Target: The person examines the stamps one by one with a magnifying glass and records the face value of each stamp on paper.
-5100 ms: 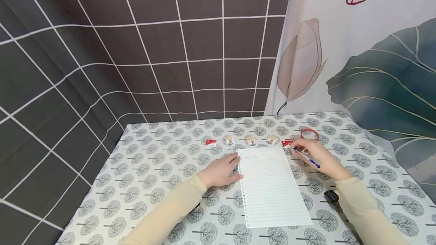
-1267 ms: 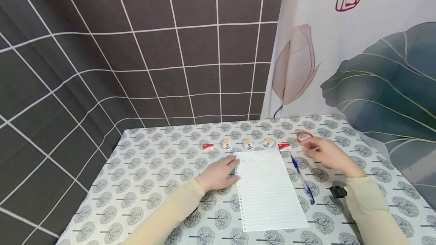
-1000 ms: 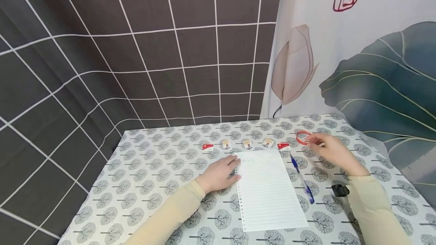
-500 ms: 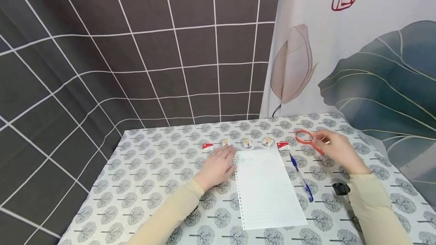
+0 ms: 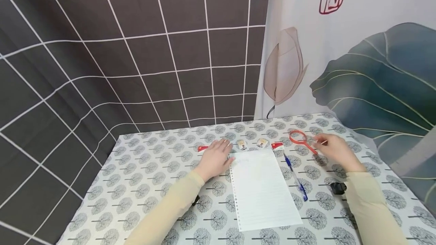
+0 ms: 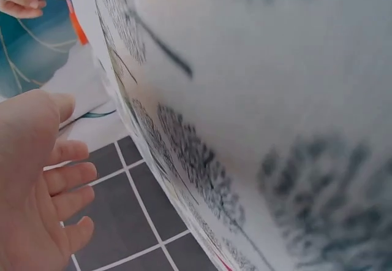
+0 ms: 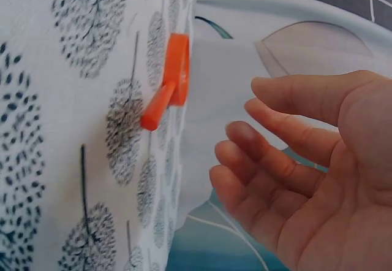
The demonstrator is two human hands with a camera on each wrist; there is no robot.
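A red-orange magnifying glass [image 5: 309, 147] lies on the tablecloth at the back right. Just right of its handle is my right hand [image 5: 335, 150], fingers loosely bent around nothing; the right wrist view shows a gap between them and the handle [image 7: 157, 108]. My left hand [image 5: 214, 158] reaches over the small cards left of the lined paper [image 5: 265, 192], hiding one and part of the red-and-white card [image 5: 202, 148]. In the left wrist view its relaxed fingers hold nothing. Beside the paper's right edge lies a blue pen [image 5: 295, 179].
Two small picture stickers [image 5: 242, 145] and another red-and-white card [image 5: 277, 146] lie in a row behind the paper. The tree-print tablecloth [image 5: 143, 192] ends at a dark gridded curtain [image 5: 190, 82] behind and a leaf-print curtain [image 5: 371, 86] on the right.
The pen, earlier in my right hand, now lies on the table. My right hand has let go of the magnifying glass's handle. My left hand has moved off the paper's edge toward the cards.
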